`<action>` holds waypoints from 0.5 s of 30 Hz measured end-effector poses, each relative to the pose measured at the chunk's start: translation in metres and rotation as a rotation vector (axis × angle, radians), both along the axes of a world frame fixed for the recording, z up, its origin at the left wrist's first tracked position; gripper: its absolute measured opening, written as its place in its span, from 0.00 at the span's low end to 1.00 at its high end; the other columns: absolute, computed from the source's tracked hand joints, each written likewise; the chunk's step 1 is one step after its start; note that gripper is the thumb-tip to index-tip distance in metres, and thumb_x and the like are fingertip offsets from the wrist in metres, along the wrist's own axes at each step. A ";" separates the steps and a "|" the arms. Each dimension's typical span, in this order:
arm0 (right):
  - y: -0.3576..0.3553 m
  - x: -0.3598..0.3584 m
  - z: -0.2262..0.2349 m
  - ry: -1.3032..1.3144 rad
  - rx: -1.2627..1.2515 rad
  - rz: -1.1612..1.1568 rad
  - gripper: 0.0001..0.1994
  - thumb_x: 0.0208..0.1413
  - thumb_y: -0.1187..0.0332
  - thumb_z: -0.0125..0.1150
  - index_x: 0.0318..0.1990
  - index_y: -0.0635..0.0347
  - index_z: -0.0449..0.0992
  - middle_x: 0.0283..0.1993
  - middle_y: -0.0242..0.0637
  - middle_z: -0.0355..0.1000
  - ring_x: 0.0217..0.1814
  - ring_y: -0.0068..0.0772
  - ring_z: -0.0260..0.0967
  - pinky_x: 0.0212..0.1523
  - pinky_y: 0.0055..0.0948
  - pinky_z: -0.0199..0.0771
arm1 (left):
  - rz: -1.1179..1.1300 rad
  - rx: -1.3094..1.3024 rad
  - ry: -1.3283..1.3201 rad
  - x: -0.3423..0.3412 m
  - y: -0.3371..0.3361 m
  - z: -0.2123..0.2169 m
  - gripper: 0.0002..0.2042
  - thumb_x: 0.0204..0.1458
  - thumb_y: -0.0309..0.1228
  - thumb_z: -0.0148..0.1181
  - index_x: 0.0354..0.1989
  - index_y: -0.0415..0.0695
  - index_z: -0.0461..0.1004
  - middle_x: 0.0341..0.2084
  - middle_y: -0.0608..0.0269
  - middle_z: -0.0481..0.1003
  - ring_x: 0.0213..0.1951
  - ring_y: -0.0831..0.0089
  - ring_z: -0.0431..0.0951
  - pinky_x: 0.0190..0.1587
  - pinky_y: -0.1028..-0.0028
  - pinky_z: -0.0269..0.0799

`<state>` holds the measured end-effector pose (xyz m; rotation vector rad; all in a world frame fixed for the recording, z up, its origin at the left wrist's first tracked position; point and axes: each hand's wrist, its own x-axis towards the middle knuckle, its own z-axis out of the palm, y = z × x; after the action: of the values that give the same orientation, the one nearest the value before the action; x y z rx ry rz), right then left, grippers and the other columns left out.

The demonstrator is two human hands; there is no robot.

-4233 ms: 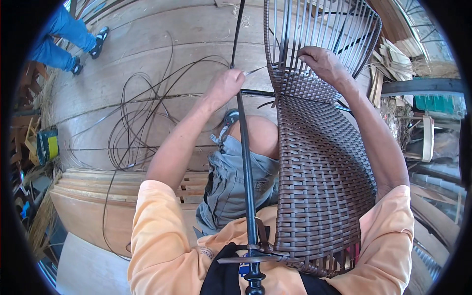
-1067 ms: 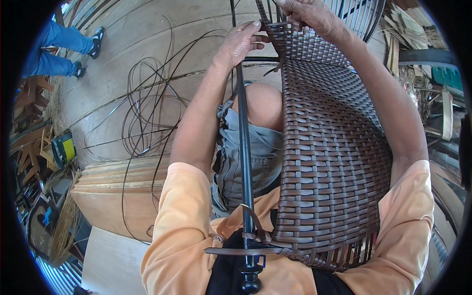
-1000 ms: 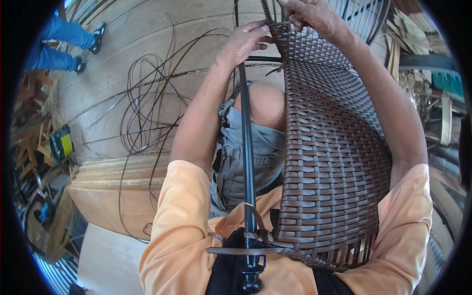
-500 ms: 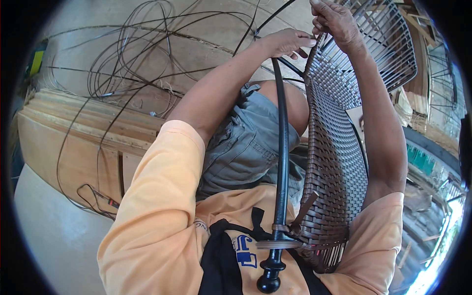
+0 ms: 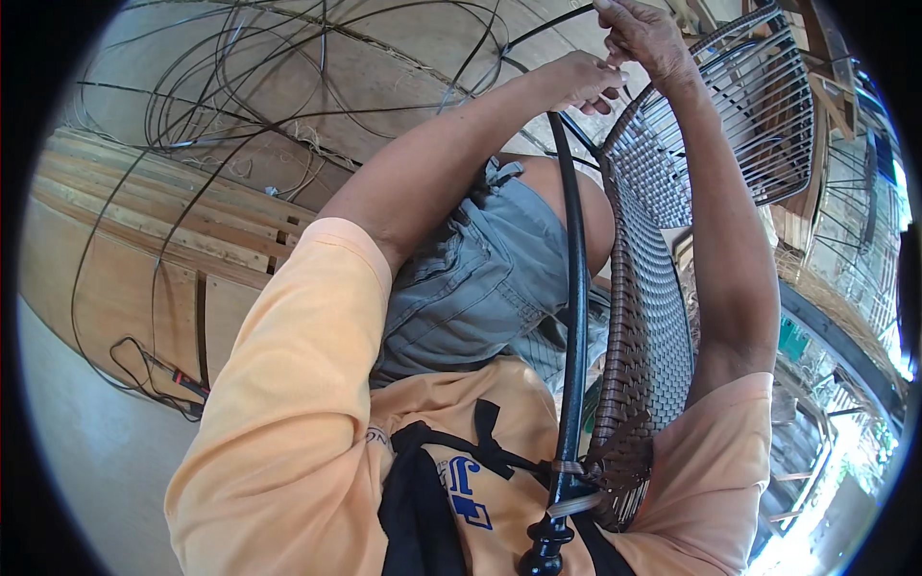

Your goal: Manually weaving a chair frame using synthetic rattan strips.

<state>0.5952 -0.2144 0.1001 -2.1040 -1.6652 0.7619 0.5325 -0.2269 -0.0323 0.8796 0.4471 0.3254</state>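
A brown woven chair (image 5: 645, 278) of flat synthetic strips on a black tubular frame (image 5: 573, 288) leans against me, between my right arm and my thigh. My left hand (image 5: 588, 83) is near the far end of the woven edge, its fingers curled in together. Above and to the right of it, my right hand (image 5: 645, 40) is closed in a pinch. What either set of fingertips holds is too small to make out. Beyond my right wrist, an open part of the chair shows spaced parallel strips (image 5: 759, 115). Loose strip ends (image 5: 624, 437) stick out near my chest.
Long dark strands (image 5: 240, 82) lie in loose loops on the floor at the far left. A low wooden platform (image 5: 144, 206) stands to the left, with a red and black tool with a cord (image 5: 178, 377) beside it. Wooden pieces and clutter fill the right side.
My left hand has moved slightly right, its fingers curling in closer to my right hand. My right hand stays high and pinched. The view has shifted a little.
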 end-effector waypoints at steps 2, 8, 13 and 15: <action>0.002 0.000 0.002 -0.072 0.024 -0.016 0.20 0.52 0.55 0.57 0.19 0.64 0.69 0.13 0.30 0.63 0.15 0.19 0.60 0.16 0.23 0.64 | 0.060 0.026 -0.046 -0.003 0.000 -0.002 0.17 0.52 0.41 0.52 0.41 0.40 0.70 0.37 0.61 0.71 0.28 0.74 0.73 0.27 0.78 0.65; 0.005 -0.001 -0.002 0.072 -0.057 -0.079 0.20 0.52 0.55 0.57 0.20 0.65 0.70 0.13 0.30 0.64 0.15 0.19 0.62 0.16 0.23 0.65 | -0.066 0.324 -0.043 0.000 -0.004 0.003 0.20 0.49 0.44 0.56 0.41 0.39 0.72 0.30 0.65 0.73 0.27 0.79 0.72 0.25 0.81 0.66; 0.003 -0.005 -0.001 -0.035 -0.066 -0.031 0.20 0.52 0.55 0.56 0.22 0.66 0.72 0.14 0.31 0.65 0.15 0.21 0.65 0.17 0.23 0.66 | -0.086 0.424 0.032 0.005 -0.005 0.007 0.18 0.48 0.44 0.57 0.39 0.41 0.74 0.28 0.66 0.74 0.27 0.79 0.72 0.26 0.80 0.66; 0.001 -0.009 0.001 -0.061 -0.053 -0.029 0.20 0.52 0.55 0.56 0.22 0.66 0.72 0.14 0.32 0.66 0.16 0.21 0.65 0.17 0.23 0.66 | -0.099 0.428 0.002 0.007 -0.004 0.002 0.18 0.48 0.44 0.57 0.39 0.42 0.74 0.28 0.66 0.74 0.27 0.79 0.73 0.26 0.80 0.65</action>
<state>0.5858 -0.2130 0.1014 -2.2040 -1.6587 0.7479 0.5398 -0.2304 -0.0305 1.3143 0.3380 0.3347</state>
